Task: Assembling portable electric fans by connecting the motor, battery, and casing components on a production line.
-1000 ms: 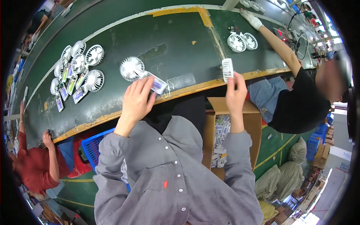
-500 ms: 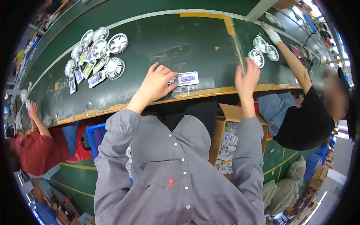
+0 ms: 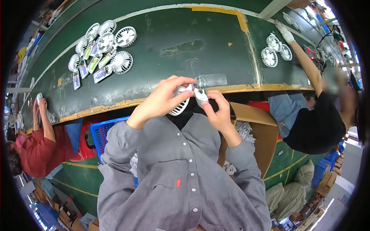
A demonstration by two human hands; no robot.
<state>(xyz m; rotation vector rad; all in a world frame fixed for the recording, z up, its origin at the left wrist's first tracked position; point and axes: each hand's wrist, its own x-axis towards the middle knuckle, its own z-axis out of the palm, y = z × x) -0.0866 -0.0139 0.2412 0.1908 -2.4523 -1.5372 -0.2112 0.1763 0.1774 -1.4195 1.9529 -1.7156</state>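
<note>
Above the table's near edge, my left hand (image 3: 165, 96) is closed round a white fan head (image 3: 178, 109), whose slatted grille shows below the fingers. My right hand (image 3: 219, 113) pinches a small curved white plastic piece (image 3: 201, 96) between thumb and fingers. The two parts meet or nearly meet; whether they are joined I cannot tell. At the left of the green table (image 3: 169, 27) lies a pile of white handheld fans (image 3: 105, 42), several with colourful picture panels on their handles.
More white fans (image 3: 269, 57) lie at the right, near a co-worker's gloved hand (image 3: 284, 34). Another person in red (image 3: 42, 154) works at the far left. An open cardboard box (image 3: 262, 142) with small white parts stands by my right arm, and a blue crate (image 3: 102, 134) by my left.
Both hands have come together at the table edge, my right moving left. The fan head and white piece now show in them. The picture-panelled piece no longer shows on the table before me.
</note>
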